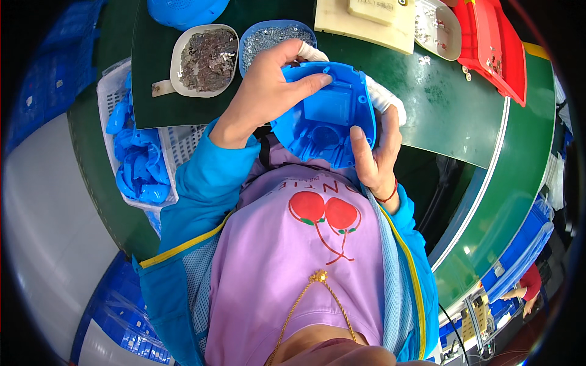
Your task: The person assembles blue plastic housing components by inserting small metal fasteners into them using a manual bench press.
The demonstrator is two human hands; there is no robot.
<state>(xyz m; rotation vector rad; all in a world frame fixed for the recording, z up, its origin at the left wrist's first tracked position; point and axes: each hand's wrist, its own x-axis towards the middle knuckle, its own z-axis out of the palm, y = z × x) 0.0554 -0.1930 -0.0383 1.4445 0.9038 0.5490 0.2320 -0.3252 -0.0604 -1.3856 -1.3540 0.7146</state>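
Observation:
Between my two hands a blue plastic housing shell [332, 113] is held up above the table's near edge, its hollow inner side with ribs and posts facing me. My left hand [265, 91] grips its upper left side, thumb laid over the rim. At the right side my right hand [381, 146] is closed round the edge, thumb on the lower right rim. White coverings wrap some fingers of both hands. Just beyond the left hand stand a blue bowl of small metal parts [274, 25] and a white dish of flat metal pieces [209, 61].
A white basket [110, 152] with blue plastic parts is at the left. Along the back are a blue rounded part [186, 9], a cream block [366, 24], a white tray of small parts [453, 30] and a red bin [494, 52]. Another person's arm [519, 293] shows far right.

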